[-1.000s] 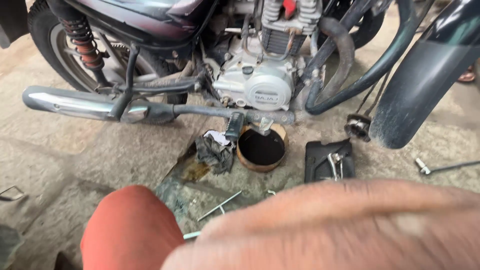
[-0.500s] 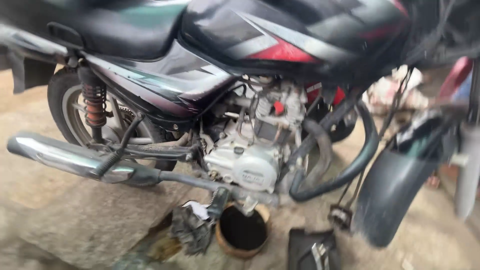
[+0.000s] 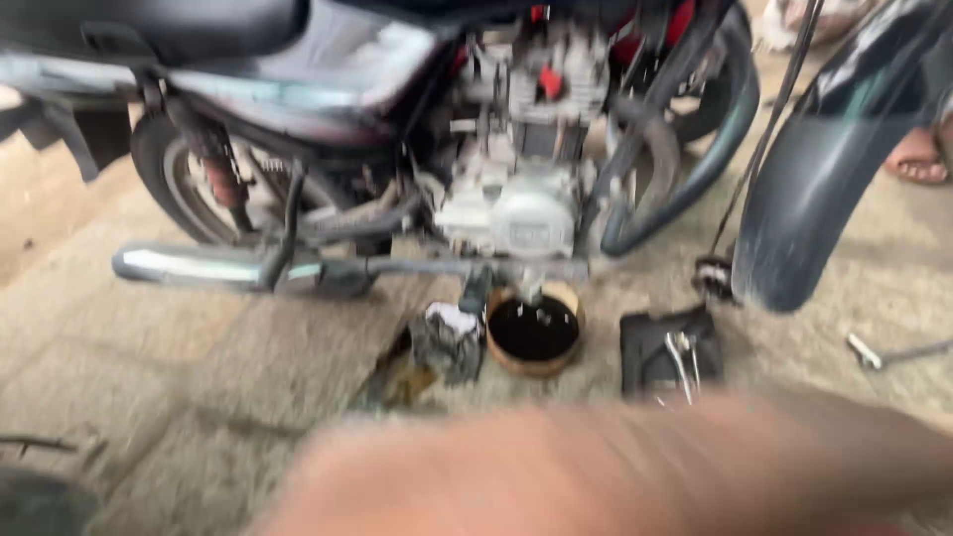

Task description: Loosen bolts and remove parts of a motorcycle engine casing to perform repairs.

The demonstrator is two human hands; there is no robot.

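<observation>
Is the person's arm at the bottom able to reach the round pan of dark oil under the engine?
Probably yes. The blurred arm lies just in front of the pan, and only bare ground separates them. A rag lies at the pan's left and a black tool pouch at its right.

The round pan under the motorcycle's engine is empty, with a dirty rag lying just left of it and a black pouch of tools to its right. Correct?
Not quite. In the head view the round pan holds dark liquid, so it is not empty. The dirty rag does lie left of it, and the black pouch of tools to its right.
</observation>
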